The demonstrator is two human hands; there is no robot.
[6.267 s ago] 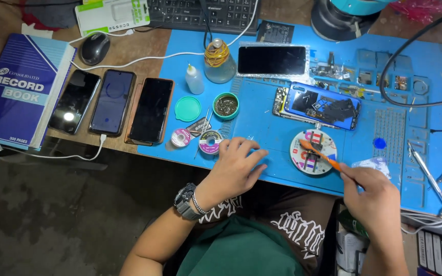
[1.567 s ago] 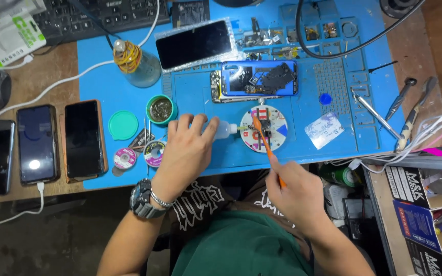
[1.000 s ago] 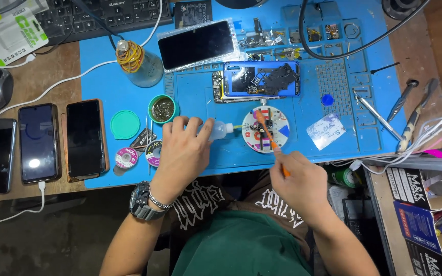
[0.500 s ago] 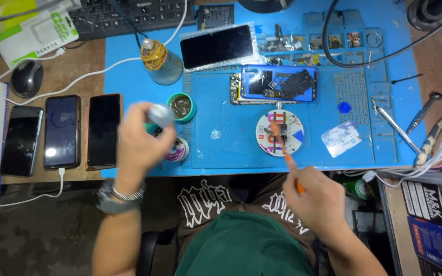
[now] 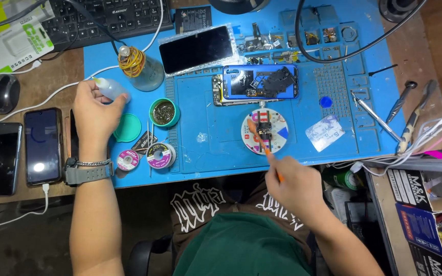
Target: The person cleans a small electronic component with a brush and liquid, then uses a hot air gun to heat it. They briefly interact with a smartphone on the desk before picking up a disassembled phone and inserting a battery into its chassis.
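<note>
While holding the small white bottle (image 5: pixel 112 88) in the left hand (image 5: pixel 94 113) at nine o'clock on the blue mat (image 5: pixel 205 117), keep upright. Toward three o'clock, right hand (image 5: pixel 295 184) gripping orange brush (image 5: pixel 263 144); brush tip on round disc (image 5: pixel 264 131), so stroke lightly.

View: single head-worn camera, looking almost straight down from above the seated person.
Facing: blue work mat (image 5: pixel 205 128) fills the centre; its far edge and keyboard (image 5: pixel 108 18) lie toward 12 o'clock, the person's lap at 6.
Nearness: arm's reach, both hands in frame, left hand (image 5: pixel 94 110) at 9 o'clock, right hand (image 5: pixel 295 186) at 5.
Overlap: none, one view only.
</note>
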